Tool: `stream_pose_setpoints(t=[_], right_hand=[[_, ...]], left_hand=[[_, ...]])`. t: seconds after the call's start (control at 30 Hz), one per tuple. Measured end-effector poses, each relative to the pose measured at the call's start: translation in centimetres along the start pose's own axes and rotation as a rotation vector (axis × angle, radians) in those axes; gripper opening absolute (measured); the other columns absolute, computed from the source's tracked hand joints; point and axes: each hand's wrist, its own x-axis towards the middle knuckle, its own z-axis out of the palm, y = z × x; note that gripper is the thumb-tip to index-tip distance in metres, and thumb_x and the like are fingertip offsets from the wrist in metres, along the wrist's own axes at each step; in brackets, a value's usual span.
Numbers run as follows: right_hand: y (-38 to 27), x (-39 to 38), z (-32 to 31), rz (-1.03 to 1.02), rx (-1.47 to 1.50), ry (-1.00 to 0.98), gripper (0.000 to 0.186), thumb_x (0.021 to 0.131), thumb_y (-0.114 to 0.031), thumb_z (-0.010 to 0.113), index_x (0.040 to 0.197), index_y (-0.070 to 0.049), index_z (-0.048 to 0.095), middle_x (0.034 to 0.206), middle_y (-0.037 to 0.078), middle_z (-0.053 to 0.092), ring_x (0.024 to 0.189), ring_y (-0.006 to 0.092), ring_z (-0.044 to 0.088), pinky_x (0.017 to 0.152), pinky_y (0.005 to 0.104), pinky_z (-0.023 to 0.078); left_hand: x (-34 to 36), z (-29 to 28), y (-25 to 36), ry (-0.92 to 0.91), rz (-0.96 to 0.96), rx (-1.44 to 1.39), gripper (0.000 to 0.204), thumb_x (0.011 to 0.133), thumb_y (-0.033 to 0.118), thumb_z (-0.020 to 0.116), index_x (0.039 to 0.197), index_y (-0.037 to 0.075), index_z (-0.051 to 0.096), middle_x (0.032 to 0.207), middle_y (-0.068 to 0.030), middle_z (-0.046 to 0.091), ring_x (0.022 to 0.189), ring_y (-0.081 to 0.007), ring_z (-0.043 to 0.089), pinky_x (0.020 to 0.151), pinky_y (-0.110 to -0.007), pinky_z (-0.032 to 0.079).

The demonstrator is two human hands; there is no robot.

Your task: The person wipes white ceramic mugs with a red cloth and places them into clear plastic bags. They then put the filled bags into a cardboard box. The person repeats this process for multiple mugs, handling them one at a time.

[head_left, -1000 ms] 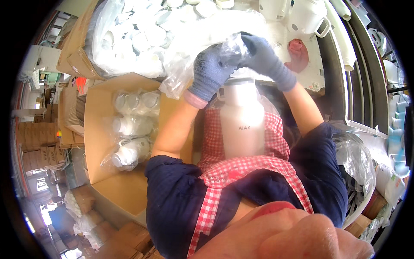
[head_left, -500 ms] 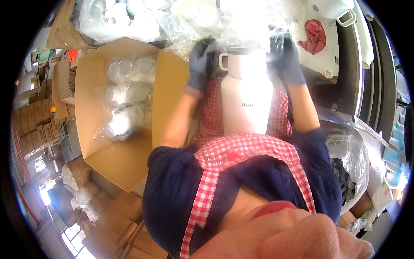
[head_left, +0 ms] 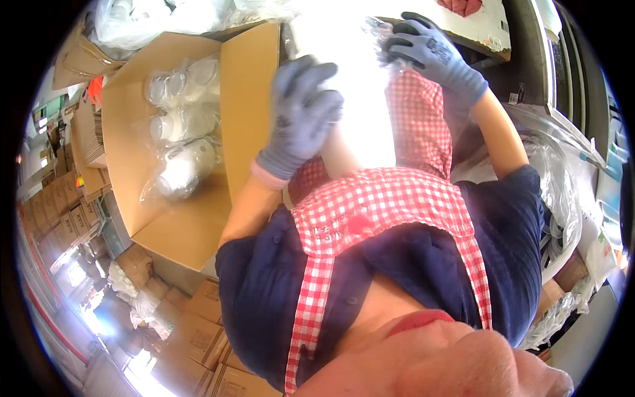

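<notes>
A large white bottle (head_left: 360,132) stands upright against the red checked apron (head_left: 377,198), its top washed out by glare. My left hand (head_left: 301,112), in a blue-grey glove with dark fingertips, lies along the bottle's left side with fingers curled against it. At the bottle's upper right, my gloved right hand (head_left: 436,56) has its fingers bent onto a crumpled clear plastic bag (head_left: 380,36); the bag's lower part is hard to make out.
An open cardboard box (head_left: 126,192) at left holds several bagged white containers (head_left: 182,165). Behind is a bag of white parts (head_left: 145,20); upper right, a worn board (head_left: 489,33) carries a red cloth (head_left: 456,6). Plastic-lined stock (head_left: 562,218) is at right, cartons (head_left: 192,344) lower left.
My hands were raised together with plastic a second ago, then spread above the bottle; now they are lower at its sides, plastic around its upper right. The view has shifted too.
</notes>
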Motion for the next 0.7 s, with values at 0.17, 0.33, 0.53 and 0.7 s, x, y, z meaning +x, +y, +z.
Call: stream_pose_setpoints(t=[0.17,0.33,0.53,0.7], right_hand=[[-4.4,-2.5,2.5,0.419,0.883,0.078,0.033,0.086,-0.007,0.067,0.118,-0.004,0.062,0.107,0.013,0.065,0.102,0.0245,0.063,0.093,0.0325,0.049],[-15.6,-8.5,-2.8,0.464,1.335,-0.375,0.041,0.084,-0.006,0.066,0.124,0.003,0.060,0.118,0.013,0.066,0.108,0.0211,0.062,0.096,0.0348,0.049],[-11.7,-6.0,-2.1,0.952,1.489,0.095,0.064,0.091,-0.020,0.069,0.144,0.002,0.042,0.107,0.011,0.069,0.076,0.0121,0.062,0.068,0.0266,0.052],[-15.5,-0.2,0.8,0.955,1.401,-0.018,0.044,0.086,-0.007,0.072,0.127,0.001,0.056,0.099,0.002,0.064,0.077,0.0060,0.055,0.066,0.0215,0.046]], left_hand=[[-7.6,-3.5,0.6,0.026,-0.356,-0.128,0.025,0.077,-0.011,0.057,0.098,0.000,0.062,0.111,-0.0174,0.054,0.098,-0.0346,0.059,0.087,-0.041,0.050],[-14.0,-6.2,1.5,-0.815,-0.641,-0.688,0.026,0.083,0.009,0.063,0.107,0.000,0.065,0.110,-0.0191,0.065,0.100,-0.0328,0.064,0.090,-0.039,0.050],[-15.4,-5.2,1.9,-1.156,-0.418,-0.648,0.037,0.082,0.015,0.067,0.115,0.001,0.065,0.112,-0.0199,0.068,0.103,-0.0362,0.064,0.090,-0.041,0.051],[-8.4,-11.5,1.6,-0.716,-0.194,-0.366,0.023,0.084,0.011,0.065,0.107,0.010,0.067,0.098,-0.0105,0.067,0.083,-0.0267,0.065,0.075,-0.038,0.052]])
